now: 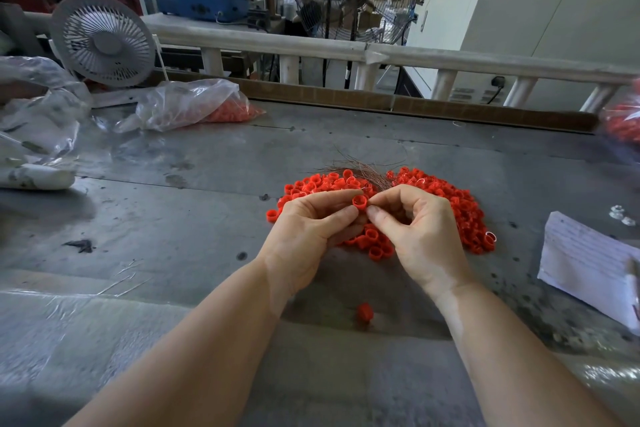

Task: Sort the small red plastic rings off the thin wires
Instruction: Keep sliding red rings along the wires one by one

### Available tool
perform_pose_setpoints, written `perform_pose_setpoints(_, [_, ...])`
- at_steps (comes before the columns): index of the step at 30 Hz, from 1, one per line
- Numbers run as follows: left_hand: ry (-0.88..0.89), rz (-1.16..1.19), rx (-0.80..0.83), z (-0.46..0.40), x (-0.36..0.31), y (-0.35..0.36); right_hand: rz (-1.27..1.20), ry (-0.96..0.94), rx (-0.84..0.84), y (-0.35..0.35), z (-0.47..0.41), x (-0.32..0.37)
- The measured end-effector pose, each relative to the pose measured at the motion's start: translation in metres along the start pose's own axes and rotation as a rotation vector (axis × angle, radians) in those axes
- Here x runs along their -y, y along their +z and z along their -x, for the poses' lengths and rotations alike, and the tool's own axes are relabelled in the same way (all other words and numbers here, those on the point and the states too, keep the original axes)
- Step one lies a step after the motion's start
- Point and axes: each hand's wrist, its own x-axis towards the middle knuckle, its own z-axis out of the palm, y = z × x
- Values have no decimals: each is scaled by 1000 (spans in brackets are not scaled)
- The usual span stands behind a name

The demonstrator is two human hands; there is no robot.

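You held one red ring (359, 202) above the ring pile (450, 204), pinched by your left hand (304, 236) while your right hand (415, 229) nipped beside it, wires (360, 168) just behind. Best to slide it off straight, I'd judge.

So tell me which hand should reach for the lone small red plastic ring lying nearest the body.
Right, probably. The left hand grips the raised red plastic ring; the right hand only pinches beside it and hangs nearer the lone ring.
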Motion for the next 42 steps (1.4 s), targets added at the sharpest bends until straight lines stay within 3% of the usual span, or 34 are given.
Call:
perform_pose_setpoints(18, [71, -132, -29, 1, 0, 1, 54, -90, 1, -1, 1, 3])
perform_pose_setpoints(35, [-175, 187, -3, 1, -9, -1, -8, -67, 29, -2, -1, 3])
perform_pose_setpoints(42, [-115, 125, -33, 3, -9, 2, -6, -79, 32, -2, -1, 2])
